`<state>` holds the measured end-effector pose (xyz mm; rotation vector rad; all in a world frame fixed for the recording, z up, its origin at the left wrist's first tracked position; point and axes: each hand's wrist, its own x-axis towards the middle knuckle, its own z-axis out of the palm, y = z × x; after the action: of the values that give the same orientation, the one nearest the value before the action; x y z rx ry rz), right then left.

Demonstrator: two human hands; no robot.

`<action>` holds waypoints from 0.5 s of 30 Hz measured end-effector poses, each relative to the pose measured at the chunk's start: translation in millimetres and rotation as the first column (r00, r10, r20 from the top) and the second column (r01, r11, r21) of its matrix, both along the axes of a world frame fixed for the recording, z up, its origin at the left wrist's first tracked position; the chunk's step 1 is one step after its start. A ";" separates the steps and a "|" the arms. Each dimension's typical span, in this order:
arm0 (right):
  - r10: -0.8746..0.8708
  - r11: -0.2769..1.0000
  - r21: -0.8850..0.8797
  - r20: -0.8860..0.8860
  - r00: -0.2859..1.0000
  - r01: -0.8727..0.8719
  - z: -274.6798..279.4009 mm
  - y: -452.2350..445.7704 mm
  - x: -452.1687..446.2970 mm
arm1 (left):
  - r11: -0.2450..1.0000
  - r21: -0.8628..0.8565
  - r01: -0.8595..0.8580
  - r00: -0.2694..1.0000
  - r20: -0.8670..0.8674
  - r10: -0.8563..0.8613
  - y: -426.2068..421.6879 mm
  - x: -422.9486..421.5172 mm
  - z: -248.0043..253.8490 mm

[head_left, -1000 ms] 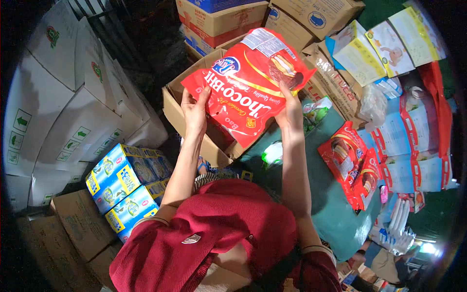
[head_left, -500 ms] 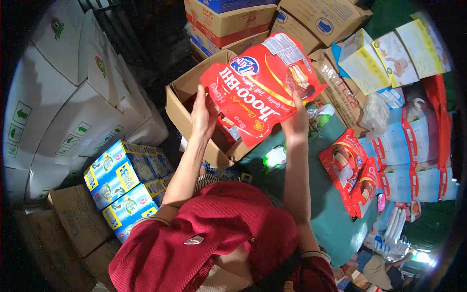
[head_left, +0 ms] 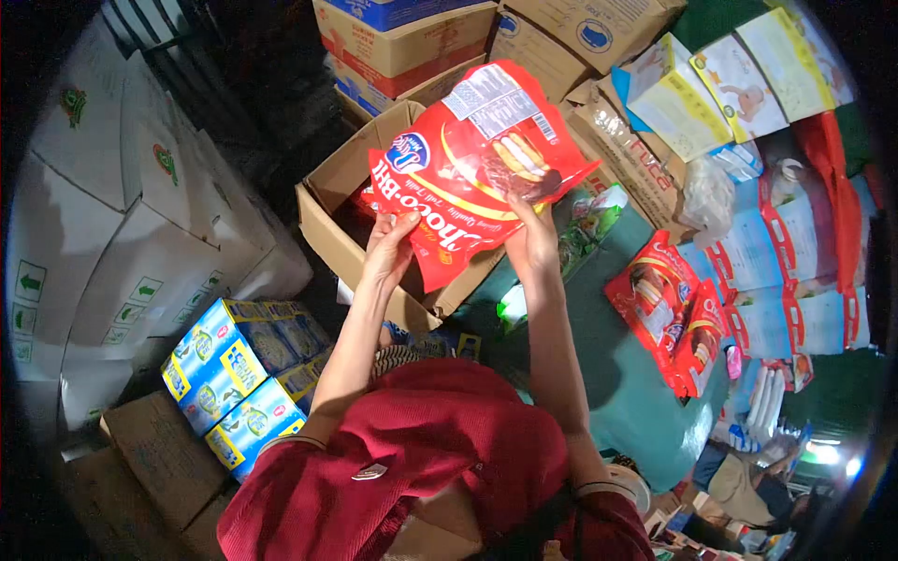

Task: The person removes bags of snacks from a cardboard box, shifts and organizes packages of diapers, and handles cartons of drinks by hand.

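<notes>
Both my hands hold up a large red snack bag [head_left: 477, 159] printed "Choco-Bhi", with a picture of sandwich cakes on it. My left hand [head_left: 388, 251] pinches its lower left edge, thumb on the front. On the lower right edge, my right hand [head_left: 531, 238] grips with the thumb over the printed face; the other fingers are partly hidden behind. Under the bag stands an open cardboard box [head_left: 327, 248], with some red packaging showing inside. Two more red snack bags [head_left: 669, 313] lie to the right on a green surface [head_left: 617, 411].
Blue-and-yellow packs [head_left: 234, 374] are stacked at left, before tall white cartons [head_left: 112, 243]. Brown cartons [head_left: 412, 47] stand behind the open box. Yellow-white boxes [head_left: 739, 89] and blue-and-red packs [head_left: 776, 252] fill the right. Green-and-white packets [head_left: 589, 220] lie beside the box.
The bag has come slightly lower and nearer, turning a little. My left hand has gone from lying flat along its side to pinching its edge; my right hand has shifted left.
</notes>
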<state>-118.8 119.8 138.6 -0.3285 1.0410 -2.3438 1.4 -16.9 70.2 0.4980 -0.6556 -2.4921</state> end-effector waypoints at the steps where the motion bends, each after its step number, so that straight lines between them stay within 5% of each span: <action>1: 0.009 1.000 -0.015 0.015 1.000 -0.009 0.6 0.8 0.4 | 1.000 -0.013 -0.013 1.000 0.010 0.013 -3.2 1.7 -2.9; 4: 0.018 0.999 -0.042 -0.036 0.999 -0.019 3.0 2.8 3.2 | 0.998 -0.056 0.024 1.000 0.008 -0.024 -17.0 9.3 0.9; 7: 0.111 0.986 -0.136 0.108 0.988 -0.096 12.0 10.1 -1.1 | 0.995 -0.095 0.042 0.998 0.042 -0.038 -33.0 18.8 -6.9; 8: 0.048 0.998 0.026 0.086 0.995 -0.050 -16.1 17.4 -14.7 | 0.993 -0.113 0.038 0.999 0.042 -0.033 -35.3 20.7 -6.9; 15: -0.004 0.998 -0.066 0.229 0.974 0.019 -16.3 12.2 -5.5 | 0.989 -0.140 0.045 0.995 0.095 -0.032 -42.8 24.9 -13.4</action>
<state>-124.3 132.0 122.3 -0.0747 0.8563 -2.3646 26.3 -59.7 56.8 0.5541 -0.8803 -2.4476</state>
